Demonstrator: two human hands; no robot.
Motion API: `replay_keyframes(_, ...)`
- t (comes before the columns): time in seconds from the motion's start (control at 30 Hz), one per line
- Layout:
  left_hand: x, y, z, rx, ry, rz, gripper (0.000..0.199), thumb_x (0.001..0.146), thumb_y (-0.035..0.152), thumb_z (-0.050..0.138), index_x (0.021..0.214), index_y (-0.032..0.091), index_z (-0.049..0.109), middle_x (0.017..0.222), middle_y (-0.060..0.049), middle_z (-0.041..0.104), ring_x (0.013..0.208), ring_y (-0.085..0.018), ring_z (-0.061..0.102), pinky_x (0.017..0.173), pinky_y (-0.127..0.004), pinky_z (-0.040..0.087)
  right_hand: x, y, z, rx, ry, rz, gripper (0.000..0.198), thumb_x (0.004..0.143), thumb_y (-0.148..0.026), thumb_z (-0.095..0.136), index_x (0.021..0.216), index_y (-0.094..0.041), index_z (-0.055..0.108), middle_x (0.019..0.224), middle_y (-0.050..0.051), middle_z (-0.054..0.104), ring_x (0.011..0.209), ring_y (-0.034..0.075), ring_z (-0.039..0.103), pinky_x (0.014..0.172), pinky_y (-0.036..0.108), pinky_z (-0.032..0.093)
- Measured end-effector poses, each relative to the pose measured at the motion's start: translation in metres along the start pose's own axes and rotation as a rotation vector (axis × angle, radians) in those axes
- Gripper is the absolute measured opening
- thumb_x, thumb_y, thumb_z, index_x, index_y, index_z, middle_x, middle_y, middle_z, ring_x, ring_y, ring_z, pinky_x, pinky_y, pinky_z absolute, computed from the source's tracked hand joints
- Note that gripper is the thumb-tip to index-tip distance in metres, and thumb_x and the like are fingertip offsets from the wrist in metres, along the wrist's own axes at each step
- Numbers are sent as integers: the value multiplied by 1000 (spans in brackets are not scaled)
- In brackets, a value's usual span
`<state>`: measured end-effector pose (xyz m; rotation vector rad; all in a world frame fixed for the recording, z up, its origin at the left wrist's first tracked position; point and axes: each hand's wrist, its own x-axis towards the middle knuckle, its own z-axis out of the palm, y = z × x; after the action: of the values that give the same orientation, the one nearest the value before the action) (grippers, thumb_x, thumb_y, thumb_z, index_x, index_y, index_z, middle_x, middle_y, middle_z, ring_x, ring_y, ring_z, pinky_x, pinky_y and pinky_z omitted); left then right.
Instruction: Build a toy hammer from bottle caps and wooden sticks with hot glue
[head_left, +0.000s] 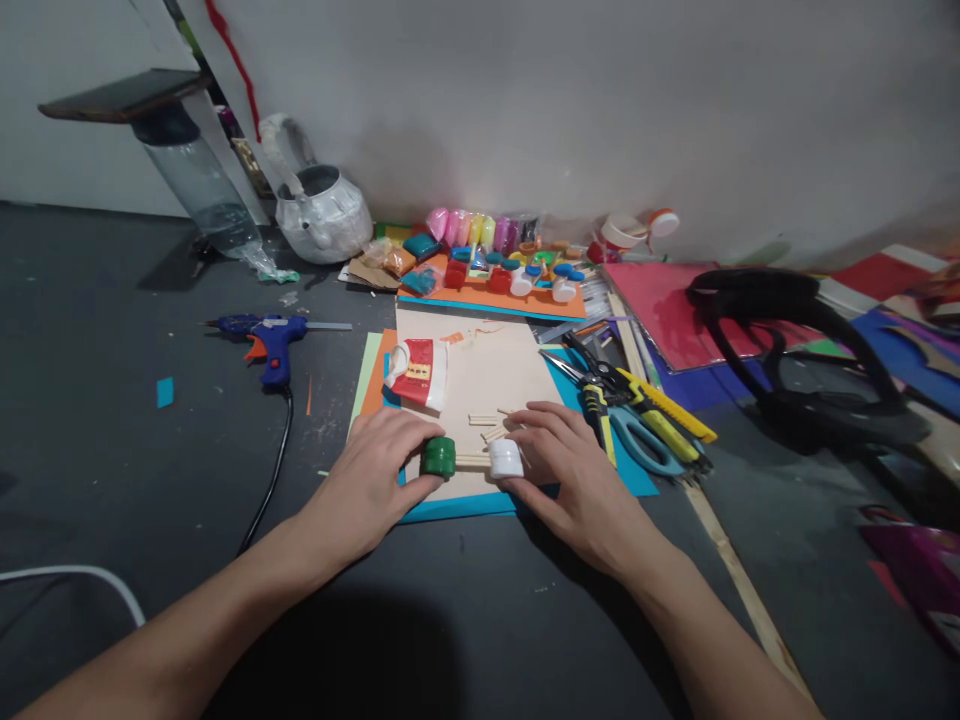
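My left hand (382, 455) pinches a green bottle cap piece (438, 457) between thumb and fingers. A white bottle cap piece (506, 460) is pinched the same way in my right hand (559, 465). Thin wooden sticks (472, 461) run between the two caps and seem to join them. Just behind lie several short loose sticks (484, 421) on a cream sheet (480, 370). A red and white cut paper cup piece (418, 373) with a yellow patch lies beyond my left hand.
A blue glue gun (274, 340) lies left, its black cord running forward. Right are pliers (592, 385), scissors (645, 445) and a yellow cutter (667, 405). Behind stand a kettle (322, 210) and colourful clay packs (480, 232). A black headband-like frame (810, 350) lies far right.
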<state>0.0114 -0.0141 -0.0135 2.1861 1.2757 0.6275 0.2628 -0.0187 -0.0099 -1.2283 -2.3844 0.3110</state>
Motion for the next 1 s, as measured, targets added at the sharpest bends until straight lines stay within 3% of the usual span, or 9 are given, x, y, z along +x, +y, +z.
replay_keyframes(0.23, 0, 0, -1, -1, 15, -6, 30, 85, 23, 70, 112, 22, 59, 113, -2, 66, 107, -22, 57, 94, -39, 37, 1, 1, -2, -8, 15, 11, 33, 87, -29, 67, 116, -21, 54, 121, 10, 61, 125, 29, 45, 105, 51, 43)
replay_keyframes(1.0, 1, 0, -1, 12, 8, -3, 28, 87, 26, 67, 113, 23, 59, 111, -3, 68, 104, -23, 58, 93, -42, 41, 1, 0, 0, -8, -6, -7, 29, 88, -26, 65, 115, -23, 55, 122, 10, 61, 125, 30, 46, 103, 55, 42)
